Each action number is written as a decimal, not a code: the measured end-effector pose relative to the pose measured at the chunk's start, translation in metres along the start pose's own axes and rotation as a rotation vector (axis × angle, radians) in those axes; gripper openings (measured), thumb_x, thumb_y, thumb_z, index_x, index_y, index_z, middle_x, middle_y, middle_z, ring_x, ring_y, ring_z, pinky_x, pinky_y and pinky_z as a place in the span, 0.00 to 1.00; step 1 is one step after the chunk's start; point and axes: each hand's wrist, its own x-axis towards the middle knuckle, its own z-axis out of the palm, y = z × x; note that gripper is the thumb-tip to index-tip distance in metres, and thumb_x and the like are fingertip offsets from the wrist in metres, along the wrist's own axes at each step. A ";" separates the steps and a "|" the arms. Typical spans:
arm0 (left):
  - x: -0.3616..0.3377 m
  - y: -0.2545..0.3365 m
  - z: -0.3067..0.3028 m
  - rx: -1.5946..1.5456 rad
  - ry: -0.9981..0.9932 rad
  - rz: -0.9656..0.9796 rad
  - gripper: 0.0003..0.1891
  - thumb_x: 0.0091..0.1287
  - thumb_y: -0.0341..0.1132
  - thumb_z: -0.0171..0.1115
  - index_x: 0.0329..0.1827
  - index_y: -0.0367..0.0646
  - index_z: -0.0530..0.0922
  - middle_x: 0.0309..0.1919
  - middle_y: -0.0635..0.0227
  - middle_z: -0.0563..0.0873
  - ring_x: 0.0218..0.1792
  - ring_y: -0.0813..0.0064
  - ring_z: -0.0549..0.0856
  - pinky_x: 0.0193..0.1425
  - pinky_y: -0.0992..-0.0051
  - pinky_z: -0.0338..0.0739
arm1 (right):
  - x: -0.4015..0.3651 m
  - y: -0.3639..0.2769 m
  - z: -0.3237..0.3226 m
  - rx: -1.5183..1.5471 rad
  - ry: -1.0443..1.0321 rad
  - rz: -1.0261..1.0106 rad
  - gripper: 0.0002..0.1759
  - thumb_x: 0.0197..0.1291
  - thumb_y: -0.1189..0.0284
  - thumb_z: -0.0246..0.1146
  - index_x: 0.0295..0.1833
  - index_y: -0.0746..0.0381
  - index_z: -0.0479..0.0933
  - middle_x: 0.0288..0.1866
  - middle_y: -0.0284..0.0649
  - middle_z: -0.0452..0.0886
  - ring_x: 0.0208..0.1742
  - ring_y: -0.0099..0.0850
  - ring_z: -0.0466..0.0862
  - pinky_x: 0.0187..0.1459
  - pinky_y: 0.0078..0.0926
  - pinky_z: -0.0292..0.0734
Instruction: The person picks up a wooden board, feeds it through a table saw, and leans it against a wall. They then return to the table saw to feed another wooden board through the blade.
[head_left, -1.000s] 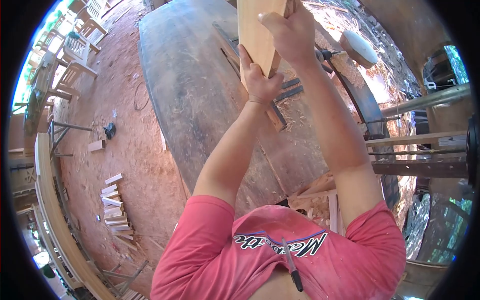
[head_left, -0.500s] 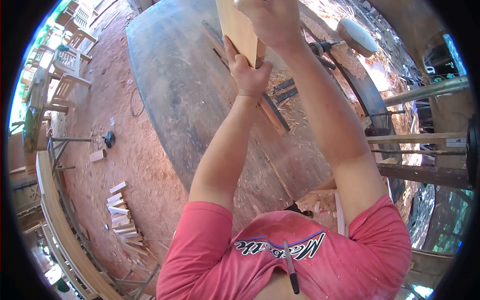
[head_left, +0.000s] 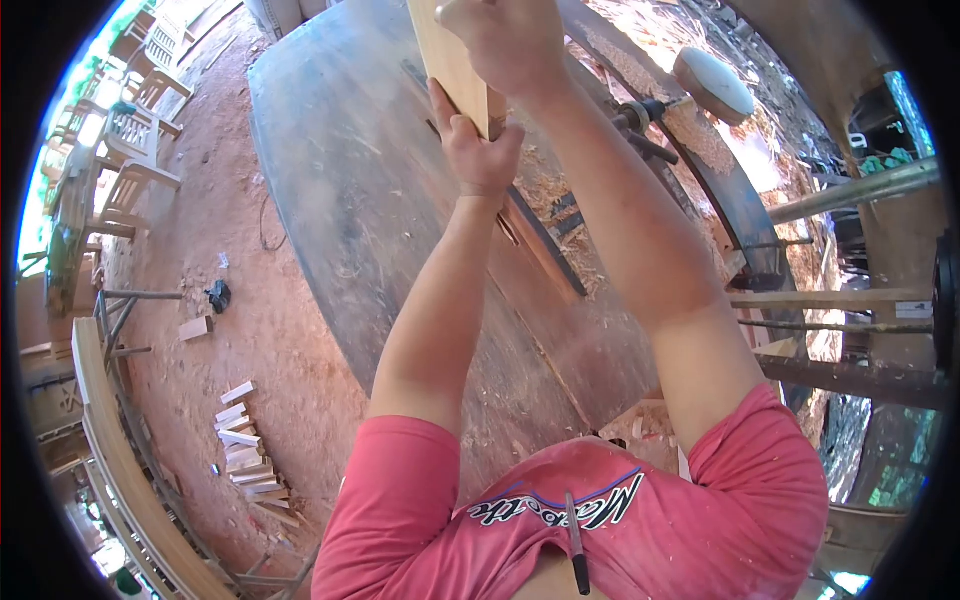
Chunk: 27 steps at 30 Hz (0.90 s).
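Note:
A pale wooden board (head_left: 455,70) slants over the worktable at the top of the view, its far end cut off by the frame. My left hand (head_left: 478,150) holds its near end, thumb on one side and fingers along the other. My right hand (head_left: 510,45) is closed at the board's right edge, knuckles up; its fingertips are partly hidden. Beneath lies the large worn tabletop (head_left: 340,180) with a dark slot and a metal-edged strip (head_left: 545,240). Wood shavings (head_left: 540,175) lie around the slot.
A dark shaft with a clamp-like fitting (head_left: 640,115) and a rounded pale block (head_left: 714,85) are at the right. Small wood pieces (head_left: 245,450) lie on the dirt floor at left, near long planks (head_left: 120,470). Wooden chairs (head_left: 135,150) stand at upper left.
Both hands and the board have shifted left and slightly up in the view. My grip on the board looks the same.

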 end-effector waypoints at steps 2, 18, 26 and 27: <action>0.005 -0.002 0.000 0.026 -0.013 0.005 0.25 0.45 0.34 0.70 0.39 0.19 0.74 0.76 0.28 0.58 0.73 0.32 0.67 0.72 0.57 0.70 | 0.004 0.004 0.003 -0.024 0.028 -0.027 0.26 0.53 0.73 0.58 0.59 0.72 0.76 0.37 0.55 0.85 0.43 0.45 0.88 0.47 0.38 0.81; 0.034 -0.034 0.005 0.131 0.041 0.037 0.28 0.42 0.38 0.71 0.42 0.23 0.76 0.77 0.33 0.60 0.68 0.35 0.73 0.67 0.57 0.74 | 0.025 0.027 0.036 0.286 -0.046 -0.081 0.30 0.51 0.80 0.56 0.64 0.69 0.75 0.51 0.42 0.85 0.53 0.31 0.84 0.57 0.28 0.78; 0.052 -0.049 0.008 0.149 0.026 -0.008 0.32 0.43 0.38 0.70 0.48 0.20 0.77 0.77 0.34 0.61 0.69 0.37 0.73 0.67 0.59 0.75 | 0.042 0.046 0.051 0.240 -0.004 -0.092 0.30 0.50 0.81 0.56 0.63 0.69 0.76 0.50 0.42 0.85 0.52 0.31 0.84 0.57 0.28 0.77; 0.058 -0.051 0.008 0.148 0.034 -0.004 0.32 0.43 0.38 0.70 0.48 0.20 0.77 0.77 0.34 0.61 0.69 0.37 0.73 0.67 0.59 0.75 | 0.045 0.049 0.054 0.242 -0.010 -0.100 0.30 0.50 0.81 0.56 0.63 0.69 0.76 0.50 0.42 0.85 0.52 0.31 0.84 0.57 0.28 0.77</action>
